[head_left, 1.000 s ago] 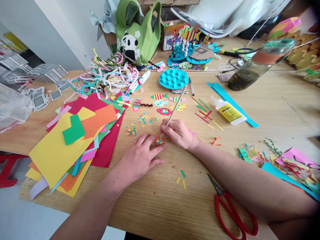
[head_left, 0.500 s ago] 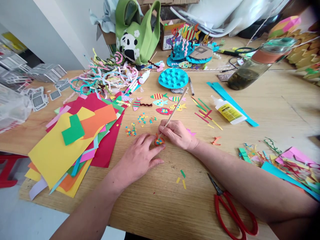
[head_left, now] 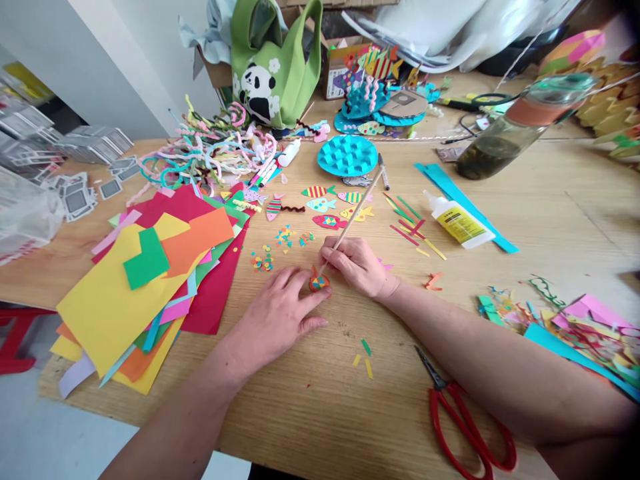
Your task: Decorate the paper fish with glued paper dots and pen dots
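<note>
Between my hands lies a small orange paper fish (head_left: 319,283) with blue and yellow bits on its body. My left hand (head_left: 277,303) rests on the table with its fingers spread, the fingertips touching the fish's edge. My right hand (head_left: 359,265) pinches a thin wooden stick (head_left: 356,212), tilted, with its lower end at the fish. Finished-looking paper fish (head_left: 327,222) in several colours lie just beyond. Small piles of paper bits (head_left: 263,259) sit to the left, and narrow paper strips (head_left: 411,223) to the right.
Scissors (head_left: 463,427) with red handles lie near my right forearm. A glue bottle (head_left: 460,220) and a tilted drink bottle (head_left: 525,127) are on the right. Coloured paper sheets (head_left: 115,300) are stacked left, with pipe cleaners (head_left: 210,150) behind. Paper scraps (head_left: 590,327) lie far right.
The stick and my right hand have shifted very slightly to the right. My left hand stays in place at the fish.
</note>
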The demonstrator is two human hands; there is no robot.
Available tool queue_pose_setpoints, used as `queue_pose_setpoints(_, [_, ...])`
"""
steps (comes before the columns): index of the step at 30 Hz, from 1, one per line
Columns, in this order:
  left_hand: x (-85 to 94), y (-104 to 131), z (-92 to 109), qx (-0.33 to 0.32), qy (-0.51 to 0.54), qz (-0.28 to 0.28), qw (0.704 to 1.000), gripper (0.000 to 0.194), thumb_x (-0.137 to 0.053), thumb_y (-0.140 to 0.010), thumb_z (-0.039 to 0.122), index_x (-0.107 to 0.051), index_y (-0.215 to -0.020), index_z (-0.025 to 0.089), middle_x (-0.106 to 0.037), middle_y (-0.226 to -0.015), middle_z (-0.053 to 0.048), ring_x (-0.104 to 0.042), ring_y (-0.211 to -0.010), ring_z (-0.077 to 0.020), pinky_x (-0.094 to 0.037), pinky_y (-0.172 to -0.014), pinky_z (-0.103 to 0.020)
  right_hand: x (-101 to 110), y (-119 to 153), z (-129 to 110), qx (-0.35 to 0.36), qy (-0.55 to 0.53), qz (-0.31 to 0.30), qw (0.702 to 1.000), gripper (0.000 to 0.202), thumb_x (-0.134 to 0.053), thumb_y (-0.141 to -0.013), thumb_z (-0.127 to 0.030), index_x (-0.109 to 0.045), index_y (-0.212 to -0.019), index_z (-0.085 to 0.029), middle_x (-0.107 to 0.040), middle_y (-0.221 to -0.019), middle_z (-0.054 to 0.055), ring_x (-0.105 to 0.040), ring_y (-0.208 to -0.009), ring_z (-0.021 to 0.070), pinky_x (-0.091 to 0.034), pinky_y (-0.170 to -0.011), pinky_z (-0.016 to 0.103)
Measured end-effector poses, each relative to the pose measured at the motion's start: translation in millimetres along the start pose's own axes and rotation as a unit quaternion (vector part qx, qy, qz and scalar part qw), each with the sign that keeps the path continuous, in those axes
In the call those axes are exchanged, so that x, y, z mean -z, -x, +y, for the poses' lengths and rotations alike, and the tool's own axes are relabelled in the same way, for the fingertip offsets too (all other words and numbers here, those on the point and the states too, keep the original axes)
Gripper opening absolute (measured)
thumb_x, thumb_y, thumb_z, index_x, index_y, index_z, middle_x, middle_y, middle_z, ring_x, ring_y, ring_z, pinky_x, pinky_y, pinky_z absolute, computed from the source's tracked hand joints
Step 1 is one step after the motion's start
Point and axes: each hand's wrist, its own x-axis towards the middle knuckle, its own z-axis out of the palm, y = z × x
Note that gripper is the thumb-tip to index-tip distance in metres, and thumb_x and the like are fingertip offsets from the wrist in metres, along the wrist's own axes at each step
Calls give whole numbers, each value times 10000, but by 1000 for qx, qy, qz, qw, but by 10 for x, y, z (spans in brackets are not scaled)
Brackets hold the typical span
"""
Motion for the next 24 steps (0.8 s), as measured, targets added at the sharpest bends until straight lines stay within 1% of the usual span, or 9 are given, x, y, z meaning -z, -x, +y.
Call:
queue_pose_setpoints(3, [2,3,3,1,2,1,1000,444,-484,-943,497,-570,-1306,256,-496,-1288,-116,-431,-1249,-297,-392,-1063,-477,2,5,8,-3,10,24,1000,330,-405,-967,-286,-563,-700,-172,-533,-639,-9,-475,-573,107,-393,-610,253])
queue_pose_setpoints(6, [3,5,3,2,6,3,1000,441,-475,-946,500,-570,-1304,261,-498,-1296,-115,-425,-1259,-293,-391,-1063,-479,2,7,10,-5,25,34,999,320,-405,-965,-284,-554,-702,-178,-536,-629,-10,-480,-572,111,-393,-610,256])
queue_pose_setpoints(15, [4,-3,-4,2,3,3,1000,441,-482,-944,501,-563,-1310,269,-503,-1292,-107,-431,-1255,-289,-400,-1055,-483,-6,1,-30,9,42,9,999,341,-382,-967,-286,-545,-686,-180,-530,-624,-5,-476,-570,112,-388,-589,251])
queue_pose_setpoints(21, [8,2,1,4,10,1,1000,441,-475,-946,503,-571,-1306,267,-504,-1292,-109,-429,-1255,-286,-389,-1065,-477,-7,8,-20,7,51,33,998,311,-400,-960,-263,-559,-708,-174,-555,-649,4,-495,-579,112,-394,-607,251])
queue_pose_setpoints(24, [3,2,3,3,6,0,1000,444,-483,-944,500,-568,-1311,266,-499,-1294,-113,-426,-1258,-289,-386,-1066,-480,-6,4,-29,10,59,23,998,315,-398,-960,-265,-552,-700,-174,-556,-651,7,-499,-582,113,-396,-610,250])
